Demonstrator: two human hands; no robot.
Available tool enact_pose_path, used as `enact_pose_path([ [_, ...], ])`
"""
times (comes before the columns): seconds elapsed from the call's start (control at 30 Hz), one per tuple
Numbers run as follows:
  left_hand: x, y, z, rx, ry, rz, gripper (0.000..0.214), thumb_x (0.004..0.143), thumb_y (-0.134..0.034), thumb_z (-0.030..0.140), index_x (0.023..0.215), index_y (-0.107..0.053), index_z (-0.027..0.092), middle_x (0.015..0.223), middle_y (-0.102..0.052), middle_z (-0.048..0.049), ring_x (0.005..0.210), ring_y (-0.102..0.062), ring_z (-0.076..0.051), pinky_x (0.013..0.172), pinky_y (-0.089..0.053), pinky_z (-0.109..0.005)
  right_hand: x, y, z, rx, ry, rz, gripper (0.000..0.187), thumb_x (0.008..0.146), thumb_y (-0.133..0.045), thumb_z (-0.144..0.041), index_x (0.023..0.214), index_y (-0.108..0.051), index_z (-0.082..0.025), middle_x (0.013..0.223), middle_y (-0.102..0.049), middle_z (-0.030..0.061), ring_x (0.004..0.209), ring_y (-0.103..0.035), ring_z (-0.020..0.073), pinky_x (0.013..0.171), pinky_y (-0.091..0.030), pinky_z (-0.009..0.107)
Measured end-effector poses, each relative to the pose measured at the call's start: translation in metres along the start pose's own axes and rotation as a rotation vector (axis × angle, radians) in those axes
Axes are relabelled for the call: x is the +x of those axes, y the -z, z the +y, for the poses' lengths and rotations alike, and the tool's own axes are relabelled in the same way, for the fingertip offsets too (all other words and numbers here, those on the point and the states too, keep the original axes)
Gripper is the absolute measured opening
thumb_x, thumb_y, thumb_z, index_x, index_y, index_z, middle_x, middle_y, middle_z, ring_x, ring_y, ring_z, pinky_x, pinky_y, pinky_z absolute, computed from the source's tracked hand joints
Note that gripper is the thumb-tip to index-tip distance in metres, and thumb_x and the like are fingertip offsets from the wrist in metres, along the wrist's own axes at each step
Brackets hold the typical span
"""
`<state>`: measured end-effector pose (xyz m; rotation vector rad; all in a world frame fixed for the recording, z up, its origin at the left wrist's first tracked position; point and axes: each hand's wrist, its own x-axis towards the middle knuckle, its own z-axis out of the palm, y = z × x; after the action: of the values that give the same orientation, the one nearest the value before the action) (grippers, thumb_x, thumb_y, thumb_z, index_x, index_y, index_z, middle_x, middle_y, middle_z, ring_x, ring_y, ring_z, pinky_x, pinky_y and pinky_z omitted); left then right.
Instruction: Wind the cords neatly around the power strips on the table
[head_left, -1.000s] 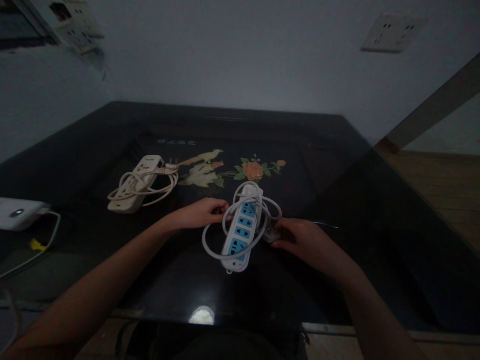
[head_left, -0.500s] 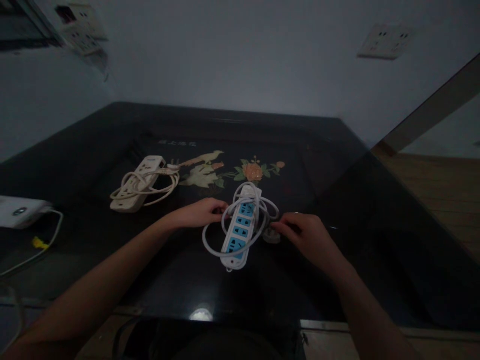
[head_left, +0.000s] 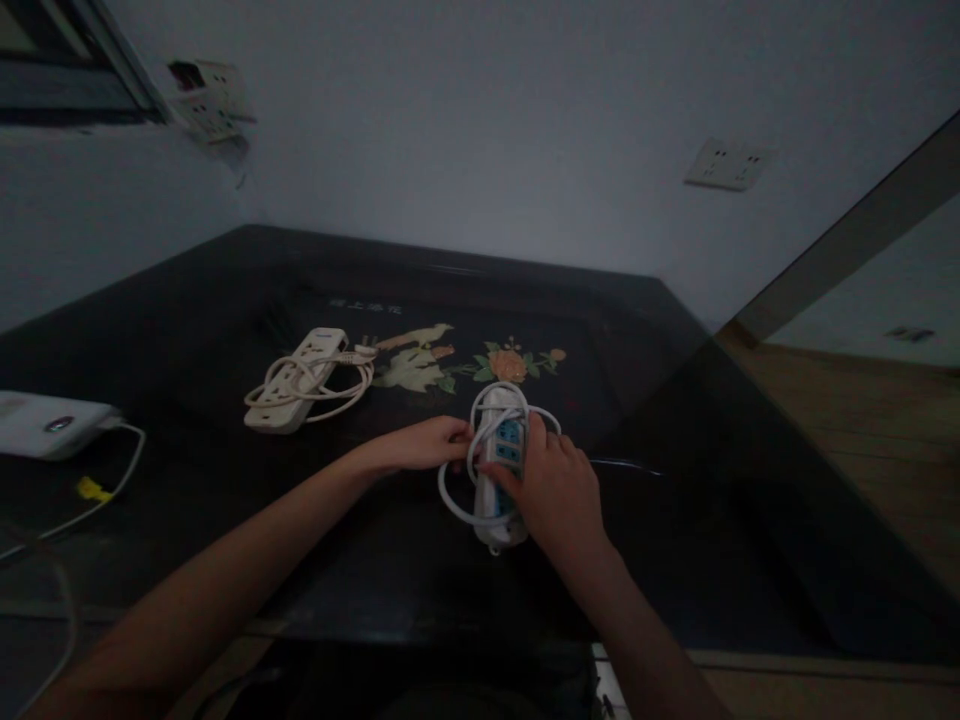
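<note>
A white power strip with blue sockets (head_left: pixel 501 437) lies on the black glass table (head_left: pixel 225 290), its white cord (head_left: pixel 455 499) looped round it. My right hand (head_left: pixel 555 487) rests over the strip's near half, fingers curled onto it and the cord. The plug is hidden. My left hand (head_left: pixel 431 445) sits at the strip's left side, fingers pinched on a cord loop.
A cream power strip (head_left: pixel 300 378) wrapped in its own cord lies to the far left. A white device (head_left: pixel 49 425) with a cable and a yellow tag (head_left: pixel 93 489) sits at the left edge. Wall sockets (head_left: pixel 725 165) hang on the back wall. Wooden floor (head_left: pixel 862 400) shows to the right.
My right hand has moved left from beside the strip onto its near half, covering the plug. My left hand stays at the cord. The view has tilted up.
</note>
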<state>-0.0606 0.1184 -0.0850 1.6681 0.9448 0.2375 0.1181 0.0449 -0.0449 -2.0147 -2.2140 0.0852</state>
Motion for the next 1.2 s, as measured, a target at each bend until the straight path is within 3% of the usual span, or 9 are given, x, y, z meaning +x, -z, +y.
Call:
enact_pose_path([
  [0.17, -0.003, -0.016, 0.014, -0.141, 0.007, 0.168, 0.019, 0.078, -0.052, 0.034, 0.081, -0.052, 0.016, 0.077, -0.059, -0.0013, 0.073, -0.055, -0.016, 0.067, -0.044, -0.027, -0.006, 0.003, 0.0, 0.155, -0.044, -0.051, 0.097, 0.075, -0.057, -0.067, 0.146, -0.023, -0.01, 0.106, -0.065, 0.0214, 0.101, -0.06, 0.0363, 0.077, -0.046, 0.042],
  [0.27, -0.009, -0.021, 0.028, -0.077, -0.024, 0.298, 0.017, 0.082, -0.047, 0.032, 0.08, -0.051, 0.016, 0.081, -0.058, -0.0025, 0.078, -0.054, -0.017, 0.073, -0.045, -0.029, -0.009, 0.002, 0.005, 0.314, -0.059, -0.074, 0.111, 0.067, -0.071, -0.055, 0.15, -0.009, -0.015, 0.116, -0.062, 0.0197, 0.108, -0.057, 0.0384, 0.082, -0.046, 0.046],
  [0.4, -0.026, -0.028, 0.057, 0.138, -0.164, 0.429, 0.023, 0.092, -0.037, 0.036, 0.087, -0.051, 0.018, 0.089, -0.062, -0.0042, 0.083, -0.057, -0.018, 0.079, -0.046, -0.034, -0.004, -0.002, 0.017, 0.85, 0.011, -0.012, 0.114, 0.065, -0.076, -0.038, 0.15, -0.001, -0.023, 0.132, -0.053, 0.0155, 0.119, -0.052, 0.0318, 0.095, -0.043, 0.047],
  [0.53, -0.035, -0.037, 0.089, 0.443, -0.394, 0.565, 0.023, 0.092, -0.037, 0.026, 0.103, -0.055, 0.016, 0.104, -0.062, -0.0098, 0.1, -0.056, -0.023, 0.089, -0.045, -0.039, 0.007, -0.003, 0.022, 1.477, 0.109, -0.001, 0.101, 0.062, -0.078, -0.034, 0.145, -0.02, -0.028, 0.135, -0.052, 0.0113, 0.118, -0.054, 0.0281, 0.094, -0.048, 0.043],
  [0.67, -0.033, -0.041, 0.107, 0.607, -0.644, 0.517, 0.029, 0.089, -0.042, 0.016, 0.114, -0.056, 0.014, 0.115, -0.061, -0.011, 0.109, -0.054, -0.023, 0.096, -0.042, -0.04, 0.015, -0.005, 0.024, 1.751, 0.122, -0.045, 0.06, 0.066, -0.071, -0.039, 0.121, -0.052, -0.026, 0.112, -0.066, 0.0067, 0.102, -0.062, 0.028, 0.084, -0.052, 0.04],
  [0.8, -0.039, -0.03, 0.093, 0.451, -0.805, 0.698, 0.027, 0.089, -0.043, 0.013, 0.111, -0.057, 0.016, 0.11, -0.064, -0.0079, 0.106, -0.056, -0.018, 0.094, -0.043, -0.034, 0.015, -0.017, 0.043, 1.837, 0.085, -0.131, 0.043, 0.065, -0.068, -0.038, 0.104, -0.059, -0.023, 0.09, -0.069, 0.0044, 0.076, -0.066, 0.0229, 0.068, -0.054, 0.035],
  [0.93, -0.041, -0.019, 0.054, 0.142, -0.651, 0.96, 0.018, 0.092, -0.042, 0.017, 0.098, -0.059, 0.017, 0.088, -0.064, -0.0038, 0.084, -0.06, -0.015, 0.077, -0.046, -0.028, 0.009, -0.032, 0.069, 1.918, 0.018, -0.26, 0.044, 0.062, -0.072, -0.035, 0.103, -0.062, -0.024, 0.085, -0.07, 0.0039, 0.071, -0.066, 0.0223, 0.065, -0.055, 0.034],
  [1.03, -0.035, -0.022, 0.03, 0.116, -0.522, 0.923, 0.015, 0.091, -0.045, 0.019, 0.095, -0.059, 0.016, 0.084, -0.063, -0.0032, 0.081, -0.059, -0.015, 0.074, -0.046, -0.028, 0.003, -0.041, 0.078, 1.994, -0.021, -0.29, 0.053, 0.061, -0.075, -0.038, 0.11, -0.059, -0.026, 0.094, -0.07, 0.0051, 0.084, -0.067, 0.026, 0.074, -0.055, 0.04],
  [1.2, -0.029, -0.035, 0.019, 0.357, -0.571, 0.792, 0.012, 0.088, -0.054, 0.025, 0.096, -0.058, 0.016, 0.092, -0.063, -0.0053, 0.089, -0.058, -0.018, 0.08, -0.045, -0.032, -0.004, -0.047, 0.07, 2.024, -0.013, -0.32, 0.052, 0.062, -0.076, -0.045, 0.107, -0.059, -0.027, 0.097, -0.069, 0.006, 0.093, -0.066, 0.028, 0.081, -0.054, 0.043],
])
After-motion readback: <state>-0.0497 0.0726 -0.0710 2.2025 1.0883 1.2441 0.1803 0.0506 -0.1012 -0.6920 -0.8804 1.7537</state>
